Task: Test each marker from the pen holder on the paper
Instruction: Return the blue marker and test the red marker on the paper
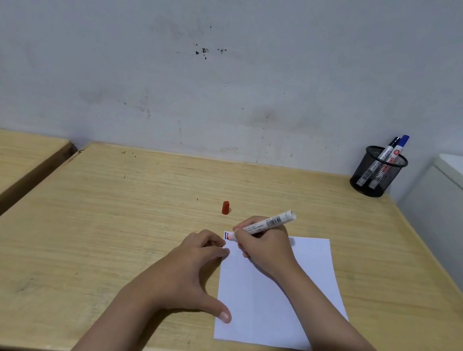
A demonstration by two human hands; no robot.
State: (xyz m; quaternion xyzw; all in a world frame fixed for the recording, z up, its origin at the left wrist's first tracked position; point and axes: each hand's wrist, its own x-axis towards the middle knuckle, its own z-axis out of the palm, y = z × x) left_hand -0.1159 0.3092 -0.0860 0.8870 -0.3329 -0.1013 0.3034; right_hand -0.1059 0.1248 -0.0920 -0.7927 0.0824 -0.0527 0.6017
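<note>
Fingers (243,230) of my right hand (263,246) clenched around the marker (265,224), writing grip, tip down on the paper (276,294) at its far left corner. Small blue and red strokes (227,235) sit there, right at the tip. Barrel's long axis tilts up and away from the paper's corner toward the pen holder (378,172), open rear end highest.

Left hand (193,271) lies flat and released, holding nothing; thumb and fingertips press the paper's left edge to pin it.

Red cap (225,207) stands on the surface just beyond the paper's far left corner, apart from both hands. It lies nearly straight ahead of the marker tip. My left fingertips are about as near to it as the right, and they are free, so the left looks the better one to fetch it.

Pen holder stands well away from the paper, at the surface's far right corner by the wall, with two markers (394,147) upright in it, one blue-capped, one black.

Judgement: red test is in hand; recapping comes next.
</note>
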